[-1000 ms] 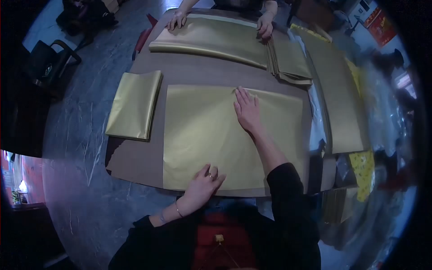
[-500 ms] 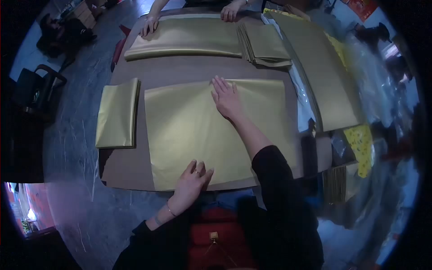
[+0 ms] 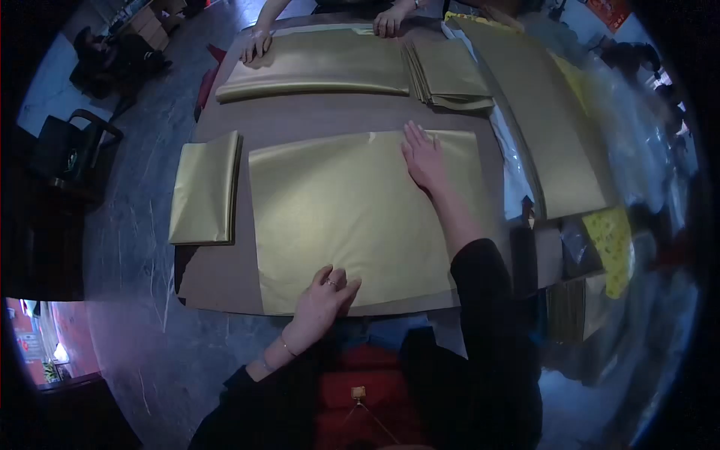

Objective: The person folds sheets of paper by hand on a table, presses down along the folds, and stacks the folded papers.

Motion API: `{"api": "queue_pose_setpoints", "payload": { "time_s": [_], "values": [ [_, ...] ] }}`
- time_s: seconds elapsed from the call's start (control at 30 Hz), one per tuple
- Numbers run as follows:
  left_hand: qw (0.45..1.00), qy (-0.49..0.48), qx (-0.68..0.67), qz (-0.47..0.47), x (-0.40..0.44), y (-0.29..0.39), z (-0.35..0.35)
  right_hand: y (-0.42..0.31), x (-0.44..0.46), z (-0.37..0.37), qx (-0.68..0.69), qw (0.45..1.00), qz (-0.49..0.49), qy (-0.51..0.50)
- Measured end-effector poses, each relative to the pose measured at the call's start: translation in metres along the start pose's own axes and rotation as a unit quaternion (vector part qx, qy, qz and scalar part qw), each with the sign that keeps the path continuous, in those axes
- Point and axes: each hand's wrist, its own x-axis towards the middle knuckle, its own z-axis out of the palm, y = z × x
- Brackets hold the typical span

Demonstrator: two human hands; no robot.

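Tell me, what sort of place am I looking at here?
Probably a small workshop or packing room: a broad table carries a large gold sheet and a folded gold stack, with another person's hand at the far side.

**Spread sheet point(image 3: 330, 217) on the desk point(image 3: 315, 116), stacks around it**

Left of the spread sheet, just apart from it, lies a folded stack point(image 3: 204, 195). Behind the sheet, across a strip of bare desk, lies a wide folded bundle point(image 3: 322, 64); behind the sheet's right part, a layered pile point(image 3: 454, 71) sits next to that bundle. Right of the sheet, reaching farther back, is a long stack point(image 3: 544, 120). The right hand point(image 3: 425, 159) rests on the sheet at its far edge, right of its middle; the left hand point(image 3: 319, 304) is at its near edge. Well left of the sheet, beyond the desk, stands a chair point(image 3: 75, 146).
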Motion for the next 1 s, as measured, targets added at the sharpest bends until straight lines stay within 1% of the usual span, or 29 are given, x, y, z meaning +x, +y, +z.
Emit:
{"api": "queue_pose_setpoints", "payload": {
  "time_s": [0.07, 0.13, 0.17, 0.27, 0.4, 0.43, 0.5, 0.53, 0.6, 0.67, 0.7, 0.73, 0.77, 0.8, 0.87, 1.0],
  "values": [
    [1.0, -0.019, -0.004, -0.022, -0.001, 0.001, 0.001, 0.021, -0.002, -0.008, -0.013, 1.0, 0.018, 0.008],
    [1.0, -0.022, -0.002, -0.018, -0.003, -0.002, 0.008, 0.042, -0.006, -0.018, 0.002, 0.999, 0.053, 0.009],
    [0.999, -0.025, 0.004, -0.022, -0.003, -0.003, 0.01, 0.053, -0.007, -0.024, -0.009, 0.996, 0.083, -0.01],
    [1.0, -0.026, 0.01, -0.014, -0.003, -0.002, 0.003, 0.087, -0.009, -0.027, -0.035, 0.993, 0.117, 0.0],
    [0.999, -0.026, 0.016, -0.018, -0.002, -0.003, 0.004, 0.092, -0.009, -0.034, -0.06, 0.987, 0.152, -0.009],
    [1.0, -0.004, 0.007, -0.015, -0.002, -0.004, 0.008, 0.094, -0.01, -0.031, -0.058, 0.988, 0.145, -0.012],
    [0.999, 0.023, -0.002, -0.024, -0.001, -0.002, 0.009, 0.092, -0.01, -0.021, -0.146, 0.974, 0.174, 0.006],
    [1.0, 0.01, -0.001, -0.02, 0.0, 0.0, 0.005, 0.079, -0.017, -0.027, -0.132, 0.977, 0.169, 0.0],
    [1.0, 0.001, -0.001, -0.03, 0.001, 0.001, 0.0, 0.043, -0.045, -0.026, -0.137, 0.986, 0.086, -0.034],
    [1.0, 0.003, -0.012, -0.021, 0.002, 0.004, -0.002, -0.002, -0.09, -0.023, -0.034, 0.999, -0.003, -0.005],
    [0.999, 0.007, -0.012, -0.032, 0.001, 0.002, -0.003, -0.023, -0.116, -0.02, -0.034, 0.999, -0.04, -0.012],
    [0.999, 0.014, -0.028, -0.018, 0.001, 0.001, -0.003, -0.044, -0.141, -0.019, -0.036, 0.996, -0.076, -0.018],
    [0.999, 0.022, -0.044, -0.003, 0.002, 0.0, -0.003, -0.069, -0.163, -0.032, -0.025, 0.994, -0.097, -0.052],
    [0.999, 0.025, -0.044, -0.01, 0.003, 0.001, -0.004, -0.09, -0.183, -0.044, -0.014, 0.989, -0.116, -0.087],
    [1.0, 0.03, -0.001, 0.001, 0.003, 0.003, -0.002, -0.112, -0.213, -0.04, 0.006, 0.979, -0.16, -0.13],
    [0.998, 0.055, 0.008, 0.006, 0.001, -0.002, 0.008, -0.131, -0.224, -0.039, 0.005, 0.976, -0.191, -0.103]
  ]
}}
